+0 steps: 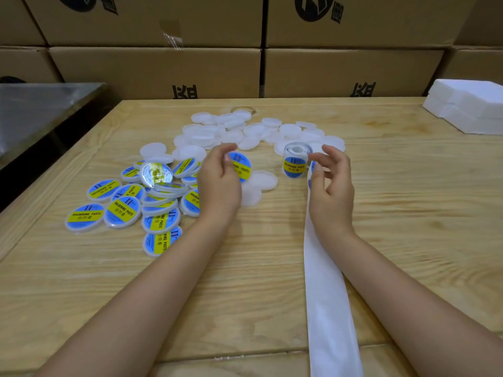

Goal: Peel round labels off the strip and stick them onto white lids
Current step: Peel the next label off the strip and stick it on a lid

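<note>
Blue-and-yellow labelled lid (242, 165) sat gripped in your left hand (217, 186); your right hand (333, 191) pinched the white backing strip (326, 295).

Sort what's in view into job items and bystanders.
Job: label roll, backing strip, plain white lids, labelled pile, left hand holding a labelled lid, right hand pinching that strip.
Lying about: cardboard boxes, foam blocks, metal table.

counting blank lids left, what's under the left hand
A blank lid pokes out from under the left hand; another sits behind the label it pinches. Their left parts, and anything beneath the palm, are hidden.
</note>
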`<state>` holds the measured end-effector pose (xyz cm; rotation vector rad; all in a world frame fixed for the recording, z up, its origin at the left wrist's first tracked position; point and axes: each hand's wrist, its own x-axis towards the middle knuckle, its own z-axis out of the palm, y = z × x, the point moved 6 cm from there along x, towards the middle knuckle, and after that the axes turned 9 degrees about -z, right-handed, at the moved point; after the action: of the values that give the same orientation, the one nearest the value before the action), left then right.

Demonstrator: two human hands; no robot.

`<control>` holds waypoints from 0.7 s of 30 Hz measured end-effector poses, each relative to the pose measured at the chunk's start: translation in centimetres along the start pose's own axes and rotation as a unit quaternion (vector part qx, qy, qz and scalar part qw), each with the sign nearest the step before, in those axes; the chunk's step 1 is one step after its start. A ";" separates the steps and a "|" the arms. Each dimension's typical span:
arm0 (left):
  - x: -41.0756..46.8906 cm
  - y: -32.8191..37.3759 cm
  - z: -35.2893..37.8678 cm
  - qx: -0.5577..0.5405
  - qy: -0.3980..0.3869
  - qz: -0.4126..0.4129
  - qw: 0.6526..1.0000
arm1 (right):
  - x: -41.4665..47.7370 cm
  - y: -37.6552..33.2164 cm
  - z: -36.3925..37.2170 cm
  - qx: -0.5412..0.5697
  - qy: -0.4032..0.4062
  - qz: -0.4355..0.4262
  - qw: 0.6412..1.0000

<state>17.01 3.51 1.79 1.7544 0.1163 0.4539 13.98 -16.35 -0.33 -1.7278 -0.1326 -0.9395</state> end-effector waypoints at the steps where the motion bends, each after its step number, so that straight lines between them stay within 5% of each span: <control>1: 0.7 0.1 -0.7 0.034 0.027 0.004 0.999 | 0.1 0.3 -0.4 -0.018 0.016 0.009 1.000; 14: 3.5 -2.3 -3.9 0.412 0.080 -0.036 0.907 | 0.5 1.9 -1.3 -0.023 0.046 0.120 0.991; 18: 2.2 0.8 -1.9 0.430 0.061 0.153 0.888 | 0.5 1.4 -0.9 -0.005 0.020 0.113 0.993; 21: -1.6 3.5 2.2 0.300 -0.122 0.286 0.902 | 0.9 0.8 -0.7 0.028 0.012 0.080 0.996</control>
<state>15.72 0.15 4.41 2.4441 -0.5061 0.6614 14.64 -17.58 -0.35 -1.6482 -0.0053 -0.8314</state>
